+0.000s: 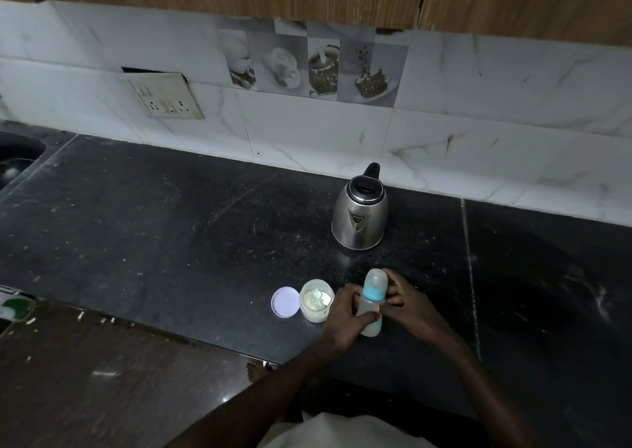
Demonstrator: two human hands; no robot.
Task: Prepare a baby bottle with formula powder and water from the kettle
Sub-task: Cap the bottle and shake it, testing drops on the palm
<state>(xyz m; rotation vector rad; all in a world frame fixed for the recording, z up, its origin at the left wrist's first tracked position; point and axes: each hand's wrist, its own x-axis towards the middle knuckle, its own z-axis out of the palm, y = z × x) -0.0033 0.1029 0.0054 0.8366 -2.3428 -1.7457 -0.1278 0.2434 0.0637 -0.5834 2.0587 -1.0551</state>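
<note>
Just in front of the kettle point(359, 215), the left hand point(342, 321) gripped the baby bottle point(371, 324) and the right hand point(410, 305) pinched its top point(375, 278); a steady twist seemed next.

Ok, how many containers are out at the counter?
3: the kettle by the wall, the open powder jar beside its lid, the baby bottle gripped by left hand and right hand.

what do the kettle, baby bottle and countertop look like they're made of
The kettle: metal, likely stainless steel, shiny with reflections; handle and rim look like black plastic. The baby bottle: translucent plastic by its cloudy look, with an opaque blue collar; glass cannot be ruled out. The countertop: dark polished stone, speckled and glossy, perhaps granite.
</note>
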